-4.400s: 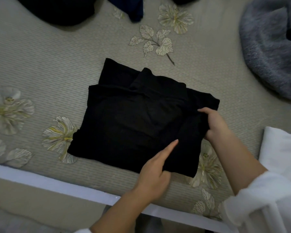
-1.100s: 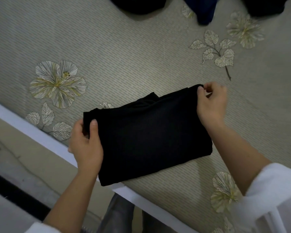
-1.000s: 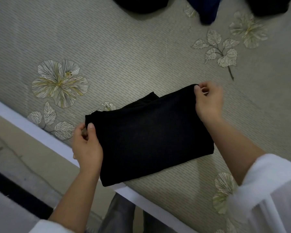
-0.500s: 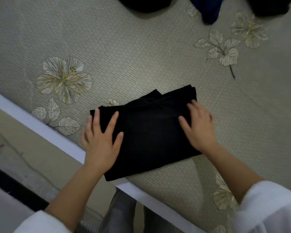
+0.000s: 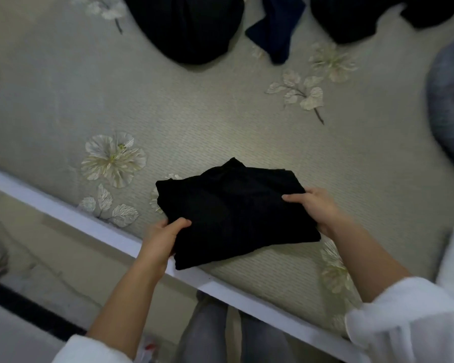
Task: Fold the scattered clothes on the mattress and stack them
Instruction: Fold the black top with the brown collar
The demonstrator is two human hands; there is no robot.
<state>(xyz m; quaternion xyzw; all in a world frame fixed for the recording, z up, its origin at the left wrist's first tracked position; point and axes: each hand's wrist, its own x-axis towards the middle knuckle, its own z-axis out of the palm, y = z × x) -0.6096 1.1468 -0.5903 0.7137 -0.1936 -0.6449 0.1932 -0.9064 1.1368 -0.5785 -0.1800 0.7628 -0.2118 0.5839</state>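
A folded black garment [image 5: 236, 210] sits at the near edge of the mattress [image 5: 220, 121], its near corner hanging over the white rail [image 5: 63, 210] of the bed. Whether it rests on the mattress or is raised a little, I cannot tell.

The left hand [image 5: 165, 237] grips the near-left corner, with the thumb on top and the fingers tucked under the cloth, out of sight. The right hand [image 5: 317, 208] holds the right edge the same way, thumb lying across the top and fingers curled beneath. Both forearms come out of white sleeves [image 5: 404, 323].

At the far side of the mattress lie unfolded clothes: a black heap [image 5: 189, 24], a navy piece [image 5: 273, 24] just beside it, and a second black heap [image 5: 349, 19] to the right. A grey fuzzy blanket [image 5: 448, 100] lies at the right edge, well apart from the garment. The mattress cover is pale with printed flowers and leaves.
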